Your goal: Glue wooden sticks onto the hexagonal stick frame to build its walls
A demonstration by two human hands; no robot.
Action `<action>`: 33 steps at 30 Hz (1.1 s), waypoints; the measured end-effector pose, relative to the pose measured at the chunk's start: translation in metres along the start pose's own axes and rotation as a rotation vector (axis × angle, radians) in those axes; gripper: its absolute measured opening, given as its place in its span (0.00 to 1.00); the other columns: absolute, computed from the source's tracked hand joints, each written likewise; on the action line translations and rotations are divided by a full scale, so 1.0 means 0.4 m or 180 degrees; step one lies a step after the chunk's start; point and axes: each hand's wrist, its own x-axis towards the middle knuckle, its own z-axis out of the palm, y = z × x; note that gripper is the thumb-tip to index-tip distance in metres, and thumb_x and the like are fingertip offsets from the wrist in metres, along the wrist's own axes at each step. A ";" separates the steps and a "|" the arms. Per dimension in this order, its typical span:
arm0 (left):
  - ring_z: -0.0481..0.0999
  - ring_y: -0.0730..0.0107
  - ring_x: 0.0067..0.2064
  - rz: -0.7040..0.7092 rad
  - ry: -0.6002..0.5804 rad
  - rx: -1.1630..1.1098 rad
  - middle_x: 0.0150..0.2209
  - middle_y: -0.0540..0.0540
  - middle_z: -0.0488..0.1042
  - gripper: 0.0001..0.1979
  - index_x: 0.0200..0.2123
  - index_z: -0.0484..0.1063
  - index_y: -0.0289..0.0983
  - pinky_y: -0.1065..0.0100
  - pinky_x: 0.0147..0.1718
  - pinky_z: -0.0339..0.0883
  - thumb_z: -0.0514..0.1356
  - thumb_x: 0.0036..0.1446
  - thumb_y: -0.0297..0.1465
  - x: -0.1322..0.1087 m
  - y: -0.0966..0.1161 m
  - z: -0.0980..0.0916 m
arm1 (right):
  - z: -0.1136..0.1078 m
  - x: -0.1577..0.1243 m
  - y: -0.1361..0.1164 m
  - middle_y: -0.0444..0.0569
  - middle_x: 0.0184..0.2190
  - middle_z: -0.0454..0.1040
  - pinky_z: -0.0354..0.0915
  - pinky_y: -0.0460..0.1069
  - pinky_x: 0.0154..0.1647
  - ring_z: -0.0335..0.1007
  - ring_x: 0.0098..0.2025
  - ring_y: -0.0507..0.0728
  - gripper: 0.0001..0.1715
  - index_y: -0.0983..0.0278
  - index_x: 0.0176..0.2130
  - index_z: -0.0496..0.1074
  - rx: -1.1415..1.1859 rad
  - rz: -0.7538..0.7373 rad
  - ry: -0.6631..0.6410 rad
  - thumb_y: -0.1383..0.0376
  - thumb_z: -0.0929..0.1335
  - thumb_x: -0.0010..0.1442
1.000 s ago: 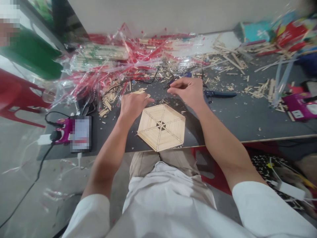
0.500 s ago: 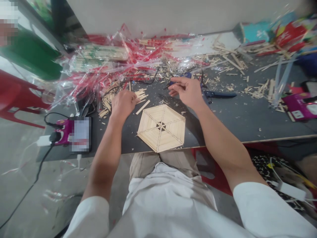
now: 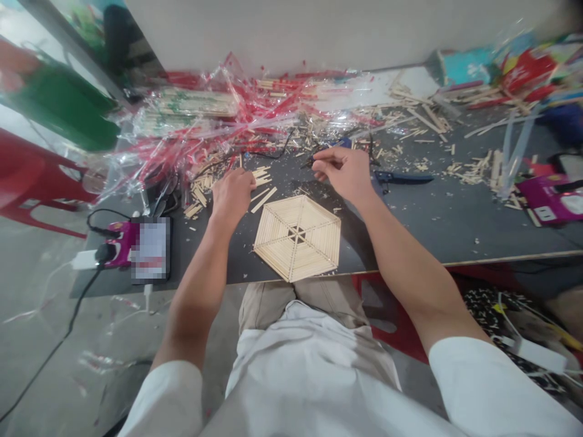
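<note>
A hexagonal panel of pale wooden sticks [image 3: 314, 249] lies flat near the table's front edge, with ribs meeting at a small open centre. My left hand [image 3: 233, 191] rests at a pile of short wooden sticks [image 3: 262, 176], beyond the panel's left side. Its fingers are curled down, and their tips are mostly hidden. Above and right of the panel, my right hand [image 3: 344, 173] has thumb and fingers pinched together. Anything between them is too small to make out. Just behind it is a partly hidden blue tool [image 3: 341, 144]. A dark blue-handled tool [image 3: 407, 178] lies to the right.
Crumpled red-and-clear plastic wrappers [image 3: 246, 115] and packed sticks cover the back. Loose stick scraps [image 3: 471, 169] are scattered at the right. A phone [image 3: 152, 249] lies by a purple power strip [image 3: 121, 246] at the left edge. Another purple strip [image 3: 549, 197] stands far right.
My right hand has drawn its fingers closer together into a pinch and dipped slightly. My left hand has shifted a little right and stays at the sticks. The panel has not moved on the table.
</note>
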 end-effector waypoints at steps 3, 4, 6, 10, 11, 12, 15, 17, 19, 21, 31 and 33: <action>0.77 0.49 0.52 0.0037 0.0303 0.0050 0.49 0.37 0.77 0.10 0.44 0.75 0.38 0.55 0.46 0.73 0.56 0.65 0.23 -0.005 0.005 0.009 | 0.005 -0.009 -0.007 0.49 0.36 0.83 0.78 0.55 0.33 0.80 0.32 0.58 0.09 0.61 0.44 0.82 -0.0244 -0.0208 -0.0139 0.62 0.74 0.63; 0.77 0.49 0.52 0.0054 0.0417 0.0039 0.49 0.36 0.76 0.10 0.45 0.73 0.38 0.54 0.47 0.74 0.55 0.64 0.21 -0.005 0.006 0.013 | 0.005 -0.012 -0.013 0.50 0.38 0.84 0.77 0.55 0.34 0.80 0.32 0.57 0.09 0.61 0.43 0.82 -0.0374 -0.0294 -0.0188 0.62 0.74 0.63; 0.76 0.48 0.52 0.0113 0.0678 -0.0097 0.48 0.36 0.74 0.09 0.44 0.70 0.37 0.52 0.48 0.74 0.54 0.64 0.21 -0.004 0.007 0.023 | 0.007 -0.019 -0.030 0.50 0.40 0.83 0.76 0.55 0.36 0.78 0.30 0.56 0.07 0.61 0.41 0.82 -0.0602 -0.0435 -0.0287 0.62 0.74 0.63; 0.76 0.54 0.48 0.0295 0.1278 -0.1011 0.44 0.39 0.70 0.06 0.43 0.63 0.40 0.49 0.49 0.75 0.52 0.73 0.36 0.011 0.004 0.065 | 0.027 -0.038 -0.061 0.48 0.32 0.80 0.69 0.54 0.38 0.73 0.31 0.55 0.08 0.61 0.35 0.81 -0.0916 -0.0555 -0.0471 0.59 0.75 0.63; 0.77 0.56 0.46 0.0358 0.1354 -0.1400 0.44 0.40 0.69 0.11 0.45 0.62 0.41 0.50 0.48 0.76 0.51 0.74 0.41 0.017 0.005 0.078 | 0.035 -0.043 -0.066 0.48 0.30 0.79 0.68 0.54 0.38 0.72 0.32 0.55 0.10 0.61 0.34 0.81 -0.0936 -0.0555 -0.0501 0.57 0.75 0.62; 0.77 0.60 0.43 0.0442 0.1343 -0.1848 0.42 0.42 0.69 0.15 0.46 0.61 0.42 0.52 0.46 0.76 0.49 0.75 0.47 0.022 0.007 0.091 | 0.044 -0.049 -0.070 0.47 0.29 0.77 0.67 0.53 0.38 0.71 0.31 0.55 0.12 0.62 0.33 0.81 -0.0891 -0.0532 -0.0540 0.56 0.76 0.62; 0.79 0.67 0.36 0.0723 0.0843 -0.3192 0.40 0.45 0.73 0.23 0.53 0.58 0.45 0.61 0.34 0.77 0.51 0.71 0.57 0.030 0.027 0.117 | 0.067 -0.065 -0.081 0.45 0.27 0.76 0.63 0.51 0.33 0.68 0.27 0.52 0.18 0.63 0.36 0.80 -0.0280 -0.0238 -0.0850 0.50 0.75 0.63; 0.81 0.68 0.35 0.0792 0.0503 -0.3654 0.42 0.45 0.77 0.26 0.56 0.58 0.46 0.65 0.31 0.76 0.57 0.68 0.57 0.027 0.047 0.118 | 0.074 -0.072 -0.089 0.43 0.25 0.74 0.60 0.49 0.27 0.64 0.23 0.50 0.23 0.63 0.37 0.79 0.0339 0.0125 -0.1231 0.45 0.75 0.62; 0.82 0.68 0.36 0.0787 0.0426 -0.3772 0.43 0.44 0.80 0.29 0.60 0.57 0.46 0.66 0.32 0.77 0.61 0.67 0.54 0.018 0.065 0.110 | 0.074 -0.076 -0.096 0.40 0.21 0.70 0.55 0.47 0.23 0.59 0.20 0.48 0.27 0.64 0.35 0.77 0.0786 0.0428 -0.1604 0.43 0.75 0.59; 0.83 0.68 0.37 0.0797 0.0511 -0.3714 0.45 0.44 0.82 0.33 0.66 0.54 0.46 0.68 0.32 0.77 0.62 0.67 0.51 0.009 0.077 0.100 | 0.070 -0.076 -0.104 0.38 0.18 0.67 0.51 0.46 0.20 0.56 0.19 0.46 0.28 0.64 0.32 0.75 0.0982 0.0549 -0.1828 0.43 0.77 0.58; 0.82 0.70 0.43 0.1238 0.0824 -0.2654 0.74 0.35 0.57 0.41 0.74 0.51 0.52 0.73 0.28 0.73 0.65 0.65 0.50 0.008 0.062 0.114 | 0.066 -0.074 -0.106 0.38 0.17 0.66 0.50 0.44 0.19 0.56 0.19 0.45 0.30 0.64 0.29 0.73 0.1289 0.0626 -0.1653 0.41 0.76 0.58; 0.80 0.71 0.42 0.1396 0.0761 -0.2502 0.77 0.34 0.49 0.51 0.76 0.42 0.54 0.72 0.27 0.74 0.69 0.60 0.51 0.010 0.057 0.115 | 0.066 -0.073 -0.099 0.38 0.17 0.67 0.51 0.44 0.19 0.57 0.19 0.45 0.29 0.64 0.31 0.75 0.1305 0.0632 -0.1628 0.42 0.77 0.58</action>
